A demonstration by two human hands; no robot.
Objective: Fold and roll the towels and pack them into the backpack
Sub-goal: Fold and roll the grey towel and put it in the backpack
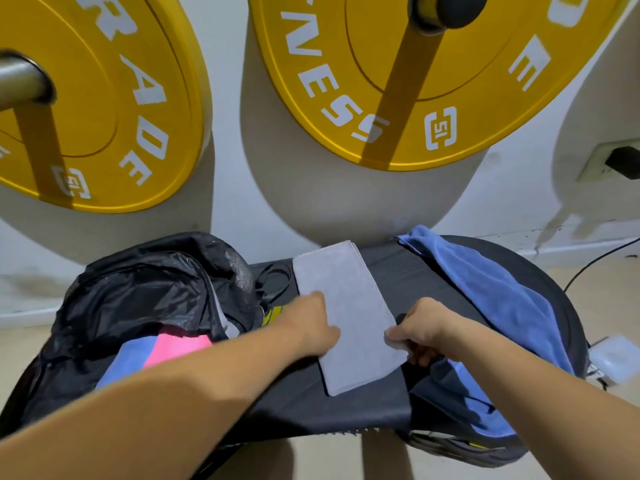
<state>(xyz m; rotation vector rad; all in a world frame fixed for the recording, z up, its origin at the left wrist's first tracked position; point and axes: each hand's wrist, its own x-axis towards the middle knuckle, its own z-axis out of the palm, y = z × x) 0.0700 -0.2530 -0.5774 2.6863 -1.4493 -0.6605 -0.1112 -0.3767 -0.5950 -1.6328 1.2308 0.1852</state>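
— What lies on the black surface (346, 414)?
— A folded grey towel (349, 313), long and narrow. The left hand (311, 323) presses flat on its left edge; the right hand (420, 329) pinches its right edge.
— And around it?
— An open black backpack (145, 292) on the left, pink and blue cloth inside; a blue towel (491, 299) draped on the right.

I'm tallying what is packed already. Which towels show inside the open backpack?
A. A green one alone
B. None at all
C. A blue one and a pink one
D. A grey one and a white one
C: a blue towel and a pink towel lie side by side in the mouth of the black backpack, while the grey towel lies folded flat on the bench outside it.
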